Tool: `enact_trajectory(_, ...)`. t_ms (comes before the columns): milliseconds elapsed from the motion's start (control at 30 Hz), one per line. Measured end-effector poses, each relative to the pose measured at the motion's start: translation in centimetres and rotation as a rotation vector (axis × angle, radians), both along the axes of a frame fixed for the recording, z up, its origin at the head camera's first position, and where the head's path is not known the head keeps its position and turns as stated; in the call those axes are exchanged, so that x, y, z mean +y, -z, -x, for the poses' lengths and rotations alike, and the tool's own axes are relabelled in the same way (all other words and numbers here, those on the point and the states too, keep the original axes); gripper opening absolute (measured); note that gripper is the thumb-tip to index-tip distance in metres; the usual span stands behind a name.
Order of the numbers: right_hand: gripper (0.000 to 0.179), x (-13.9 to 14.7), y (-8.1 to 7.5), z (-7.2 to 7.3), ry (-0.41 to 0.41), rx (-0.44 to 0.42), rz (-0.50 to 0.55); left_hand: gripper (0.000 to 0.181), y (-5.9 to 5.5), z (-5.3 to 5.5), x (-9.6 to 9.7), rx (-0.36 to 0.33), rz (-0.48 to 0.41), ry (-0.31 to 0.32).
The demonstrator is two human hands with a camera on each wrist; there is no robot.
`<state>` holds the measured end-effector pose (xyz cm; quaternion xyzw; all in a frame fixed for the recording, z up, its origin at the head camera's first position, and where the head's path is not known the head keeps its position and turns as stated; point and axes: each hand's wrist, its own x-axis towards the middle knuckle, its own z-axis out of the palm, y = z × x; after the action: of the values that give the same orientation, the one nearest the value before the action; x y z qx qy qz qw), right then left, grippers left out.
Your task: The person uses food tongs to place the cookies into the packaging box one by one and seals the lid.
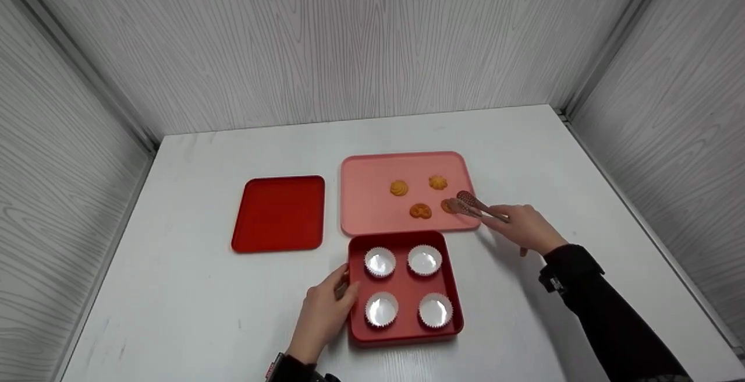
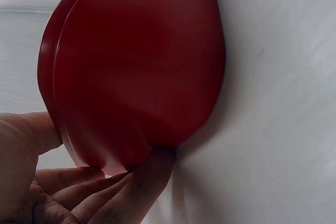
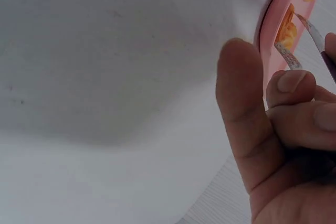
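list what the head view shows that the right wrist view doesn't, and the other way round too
Only the head view: the left-hand grip on the red box, four white cups inside that box, and a red tray lying to the left.

Only the right wrist view: the inner side of the right hand's fingers close up, one held out straight.

Both: the right-hand grip, the tongs it holds, cookies, the pink tray under them, cut off in the wrist view, and the white table.
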<state>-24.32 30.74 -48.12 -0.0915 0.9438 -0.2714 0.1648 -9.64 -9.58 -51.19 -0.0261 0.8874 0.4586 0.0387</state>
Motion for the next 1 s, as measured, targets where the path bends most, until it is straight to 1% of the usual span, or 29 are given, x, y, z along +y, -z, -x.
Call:
enact_trajectory(267,0.052,-0.1,-0.7,-0.6,-0.070,0.049,-0.085,0.052,-0.2,0.0,-0.1,-0.005,0.002,-0.001)
enact_trajectory(433,0.049,-0.5,-0.8,-0.7,-0.088,0.091,-0.107,0.052,-0.1,0.1,-0.1,-0.014,-0.002,0.002)
enact_trajectory(600,0.050,-0.7,-0.8,-0.6,-0.153,0.180,-0.121,0.053,-0.1,0.1,-0.1,-0.007,-0.004,0.006)
enact_trajectory(733,0.050,-0.9,-0.8,-0.5,-0.201,0.262,-0.156,0.053,-0.1,0.0,-0.1,0.001,-0.010,0.007)
enact_trajectory(867,0.049,-1.2,-0.9,-0.3,-0.212,0.306,-0.208,0.052,-0.1,0.0,0.0,0.000,-0.015,0.007)
enact_trajectory(1000,0.046,-1.6,-0.7,-0.3,-0.196,0.335,-0.242,0.052,-0.1,0.1,0.0,-0.003,-0.014,0.007)
